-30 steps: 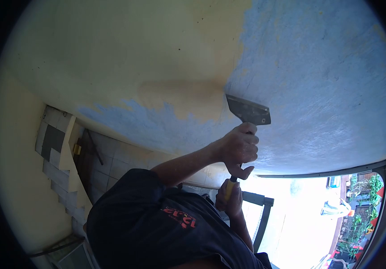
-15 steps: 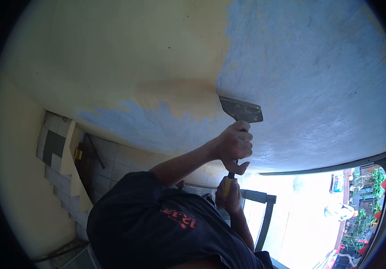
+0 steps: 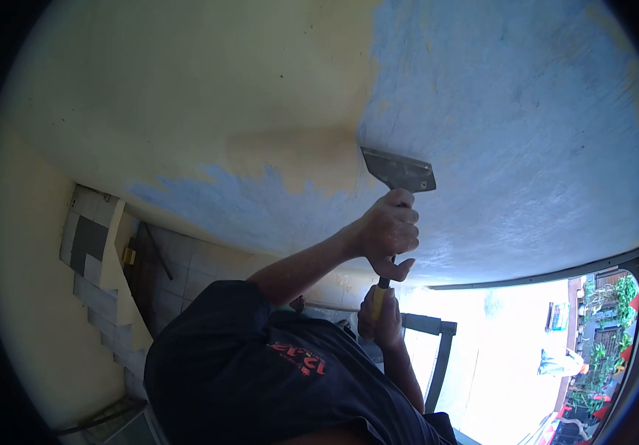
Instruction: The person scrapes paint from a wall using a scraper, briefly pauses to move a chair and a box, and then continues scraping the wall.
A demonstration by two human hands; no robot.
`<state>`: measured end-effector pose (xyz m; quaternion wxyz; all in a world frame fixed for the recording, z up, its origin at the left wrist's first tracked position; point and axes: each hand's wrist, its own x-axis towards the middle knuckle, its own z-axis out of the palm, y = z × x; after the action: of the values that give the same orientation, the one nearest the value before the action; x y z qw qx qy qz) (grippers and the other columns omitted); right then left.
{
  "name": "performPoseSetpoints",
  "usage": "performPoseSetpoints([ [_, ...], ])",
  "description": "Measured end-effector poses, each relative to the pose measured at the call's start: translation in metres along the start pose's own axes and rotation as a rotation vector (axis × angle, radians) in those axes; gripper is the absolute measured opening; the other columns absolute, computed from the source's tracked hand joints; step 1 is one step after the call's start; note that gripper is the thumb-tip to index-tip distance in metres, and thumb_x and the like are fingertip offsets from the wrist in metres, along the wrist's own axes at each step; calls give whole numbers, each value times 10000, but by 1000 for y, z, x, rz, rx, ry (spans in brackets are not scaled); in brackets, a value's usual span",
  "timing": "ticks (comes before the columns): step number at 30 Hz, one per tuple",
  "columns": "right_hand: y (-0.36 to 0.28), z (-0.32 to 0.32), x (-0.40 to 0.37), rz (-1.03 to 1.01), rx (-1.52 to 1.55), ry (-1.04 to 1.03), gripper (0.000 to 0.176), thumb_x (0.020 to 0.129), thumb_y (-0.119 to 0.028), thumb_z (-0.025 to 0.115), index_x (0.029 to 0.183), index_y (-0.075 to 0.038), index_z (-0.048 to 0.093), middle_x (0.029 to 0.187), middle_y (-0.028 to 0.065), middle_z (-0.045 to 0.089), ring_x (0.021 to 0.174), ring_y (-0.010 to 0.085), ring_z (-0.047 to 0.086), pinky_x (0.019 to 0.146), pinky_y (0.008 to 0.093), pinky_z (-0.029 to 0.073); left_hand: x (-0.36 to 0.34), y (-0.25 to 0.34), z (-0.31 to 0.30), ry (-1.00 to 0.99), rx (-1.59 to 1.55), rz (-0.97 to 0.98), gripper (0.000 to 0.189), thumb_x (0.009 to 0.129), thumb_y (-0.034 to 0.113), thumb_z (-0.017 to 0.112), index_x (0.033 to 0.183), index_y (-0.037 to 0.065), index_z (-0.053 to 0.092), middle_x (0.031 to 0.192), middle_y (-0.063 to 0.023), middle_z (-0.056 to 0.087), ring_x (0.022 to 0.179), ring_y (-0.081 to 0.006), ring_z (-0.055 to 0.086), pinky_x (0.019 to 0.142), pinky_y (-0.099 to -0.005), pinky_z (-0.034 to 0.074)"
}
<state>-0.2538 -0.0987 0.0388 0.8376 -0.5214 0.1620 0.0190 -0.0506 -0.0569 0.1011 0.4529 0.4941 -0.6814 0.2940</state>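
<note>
Fingers of my left hand [image 3: 390, 230] are wrapped around the shaft just below the blade, with the thumb low on the shaft. A wide metal scraper [image 3: 399, 170] has its blade edge against the wall, beside the border of cream and blue paint. Lower down, my right hand [image 3: 381, 317] grips the scraper's yellow handle [image 3: 378, 302]. Both arms reach up from a dark shirt [image 3: 260, 371] with red print.
Cream paint [image 3: 186, 89] and an uneven blue area [image 3: 512, 133] cover the wall. Tiled stair edging [image 3: 97, 237] is at left. A grey metal frame [image 3: 442, 363] stands near a bright opening [image 3: 490, 348]; outside are plants [image 3: 601, 356] and a person [image 3: 560, 363].
The scraper blade has shifted slightly upward in the view, and both hands have moved up with it. Their grips look the same.
</note>
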Motion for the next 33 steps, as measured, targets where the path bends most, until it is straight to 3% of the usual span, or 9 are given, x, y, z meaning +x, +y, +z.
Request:
performPoseSetpoints([
  [7, -6, -1, 2, -31, -54, -25, 562, 972, -614, 283, 800, -92, 404, 465, 5, 347, 316, 103, 309, 298, 243, 271, 6, -8, -3, 66, 24, 56, 288, 590, 317, 580, 442, 140, 409, 445, 1, 406, 505, -178, 406, 707, -368, 350],
  [17, 5, -6, -1, 22, -12, 18, 614, 948, -653, 299, 798, -71, 428, 494, 10, 378, 342, 102, 357, 323, 236, 320, -6, -3, 6, -5, -34, 1, 280, 584, 321, 600, 453, 135, 436, 459, -8, 400, 504, -195, 414, 704, -377, 361],
  [23, 21, -13, 2, 70, 29, 83, 580, 946, -652, 309, 812, -99, 419, 479, 3, 346, 328, 102, 328, 303, 245, 271, -22, -4, 17, -26, -58, -18, 275, 583, 306, 607, 449, 131, 443, 461, -8, 406, 507, -193, 420, 717, -375, 374],
  [26, 11, -8, 5, -49, -58, 4, 571, 956, -637, 305, 819, -94, 417, 477, 6, 348, 330, 108, 328, 301, 259, 285, -8, -5, 9, 60, -57, 23, 270, 587, 304, 601, 448, 132, 445, 450, -5, 402, 511, -188, 428, 713, -372, 374],
  [33, 34, -22, 6, 13, 40, 38, 564, 969, -611, 302, 824, -81, 432, 495, 14, 391, 338, 112, 361, 319, 244, 315, -28, 0, 22, -51, -42, -42, 262, 589, 303, 597, 449, 135, 454, 456, -8, 430, 517, -188, 441, 719, -367, 387],
])
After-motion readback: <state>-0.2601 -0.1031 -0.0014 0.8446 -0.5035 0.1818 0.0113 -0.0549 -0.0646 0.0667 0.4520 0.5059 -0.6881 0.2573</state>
